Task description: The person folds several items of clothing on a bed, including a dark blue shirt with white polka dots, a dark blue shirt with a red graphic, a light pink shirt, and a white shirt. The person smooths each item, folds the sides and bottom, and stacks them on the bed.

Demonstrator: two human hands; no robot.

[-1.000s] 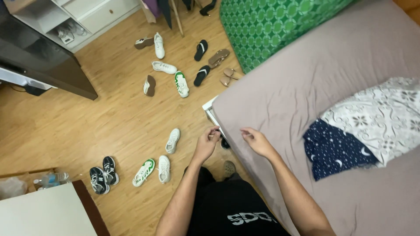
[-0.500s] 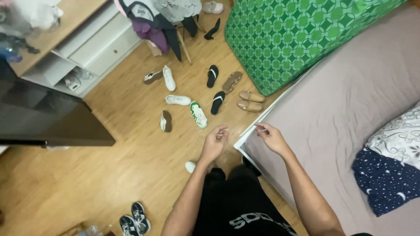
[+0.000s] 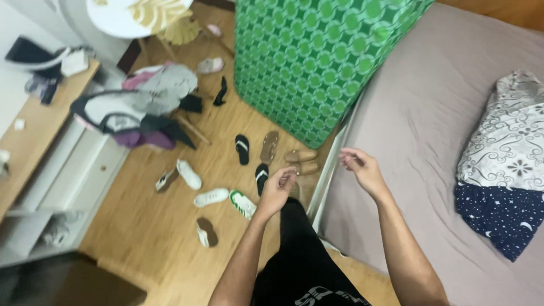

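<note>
My left hand (image 3: pixel 277 190) hangs over the wooden floor beside the bed with its fingers loosely bent and nothing in it. My right hand (image 3: pixel 362 170) hovers at the left edge of the grey-beige bedsheet (image 3: pixel 419 124), fingers curled close to the edge. I cannot tell whether they pinch the cloth. The white bed frame edge (image 3: pixel 326 181) runs between my two hands. My black shorts (image 3: pixel 300 260) fill the bottom middle.
A green patterned mattress (image 3: pixel 317 56) leans at the bed's far end. A floral and dark starry pillow (image 3: pixel 504 170) lies on the right of the bed. Several sandals and sneakers (image 3: pixel 243 204) litter the floor. A chair piled with clothes (image 3: pixel 141 107) and a white shelf unit (image 3: pixel 62 187) stand left.
I have moved along the bed towards the green mattress, and the view has swung that way. Both hands have lifted off the sheet corner they were at a second ago.
</note>
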